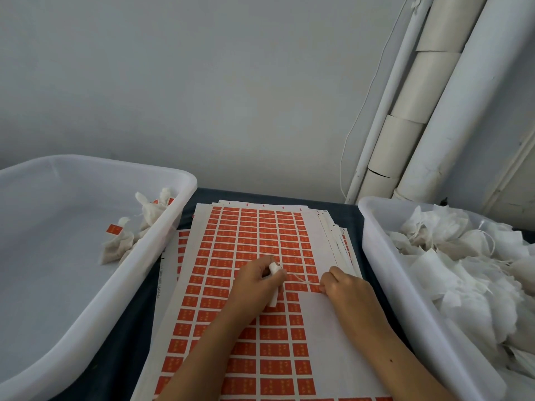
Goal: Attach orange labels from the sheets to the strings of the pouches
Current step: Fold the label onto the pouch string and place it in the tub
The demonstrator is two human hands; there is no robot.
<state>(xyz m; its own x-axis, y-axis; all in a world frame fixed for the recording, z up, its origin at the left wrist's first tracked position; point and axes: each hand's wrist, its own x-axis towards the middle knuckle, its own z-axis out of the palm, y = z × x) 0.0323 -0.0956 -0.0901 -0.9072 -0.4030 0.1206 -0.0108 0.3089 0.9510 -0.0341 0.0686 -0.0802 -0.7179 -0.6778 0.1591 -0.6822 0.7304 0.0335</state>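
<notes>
Two white plastic bins flank the work: the one beyond the right hand's knuckles (385,256) is heaped with unlabelled pouches (451,264), and the one out past the left hand (95,287) holds a few finished pouches with orange tags (121,241). Between them, directly under both sets of fingers, lies the stack of label sheets (254,235), its top sheet already stripped bare in the patch beneath the right wrist.

The left hand (257,280) is curled tightly round a small white pouch (274,280), which pokes out above and below the fingers. The right hand (344,285) is also closed, its fingertips pinching the far end of the pouch's string (298,280) at the edge of the remaining orange labels (314,287); whether a label is already lifted there I cannot tell.

To do this step well, I judge the string should be kept taut and low between the two grips, laid across the middle of the label nearest the right fingertips, so the label folds evenly over it. Peel from a corner, pressing only that one label, so neighbours stay on the sheet.
</notes>
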